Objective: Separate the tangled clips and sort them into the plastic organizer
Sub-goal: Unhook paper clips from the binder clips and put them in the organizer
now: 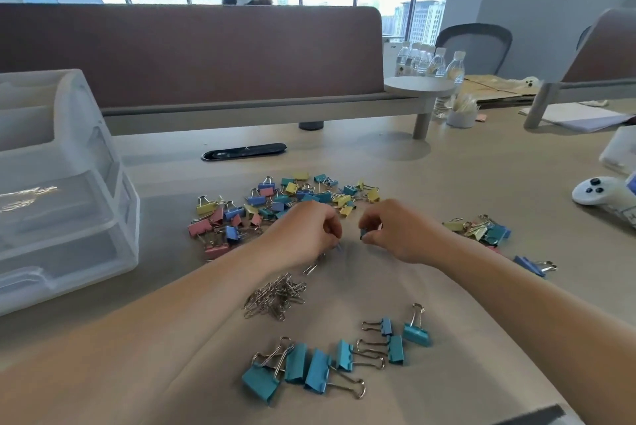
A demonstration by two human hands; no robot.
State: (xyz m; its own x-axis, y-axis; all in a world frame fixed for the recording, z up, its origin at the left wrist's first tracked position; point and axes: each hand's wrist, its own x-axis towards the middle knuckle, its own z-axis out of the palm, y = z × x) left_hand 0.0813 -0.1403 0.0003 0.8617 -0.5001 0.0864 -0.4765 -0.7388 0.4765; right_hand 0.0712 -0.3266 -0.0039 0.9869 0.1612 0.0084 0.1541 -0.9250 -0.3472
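A mixed pile of pink, yellow, blue and teal binder clips [275, 201] lies mid-table. Just in front of it, my left hand [306, 235] pinches a thin wire paper clip whose end pokes out below the fingers. A hand's width to the right, my right hand [392, 230] pinches a small dark blue binder clip [364, 234]. Below the left hand lies a heap of silver paper clips [275, 295]. Several teal binder clips [330, 361] sit grouped nearest me. The translucent plastic organizer [65, 204] stands at the left, with some silver clips in one drawer.
A small cluster of yellow and teal binder clips [481, 230] and a lone blue one [531, 265] lie at the right. A white controller [599, 192] sits further right. A brown desk divider [189, 53] closes the back; water bottles [430, 61] stand behind a round shelf.
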